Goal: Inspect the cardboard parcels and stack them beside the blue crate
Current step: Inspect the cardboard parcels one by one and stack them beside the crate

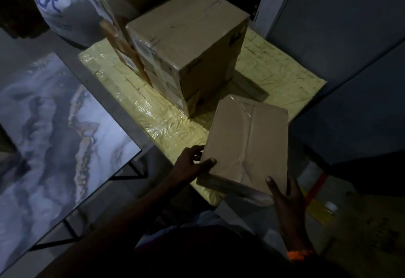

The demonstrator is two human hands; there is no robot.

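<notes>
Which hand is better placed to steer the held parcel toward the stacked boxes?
Left, probably. The left hand pinches the flat parcel on the side nearer the stacked boxes; the right hand holds the near right corner, farther from them.

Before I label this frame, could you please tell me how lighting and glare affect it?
Head view: dim overall; left hand and right hand are dark silhouettes on the held parcel; glare streaks the yellow plastic sheet; stacked parcels cast a shadow.
</notes>
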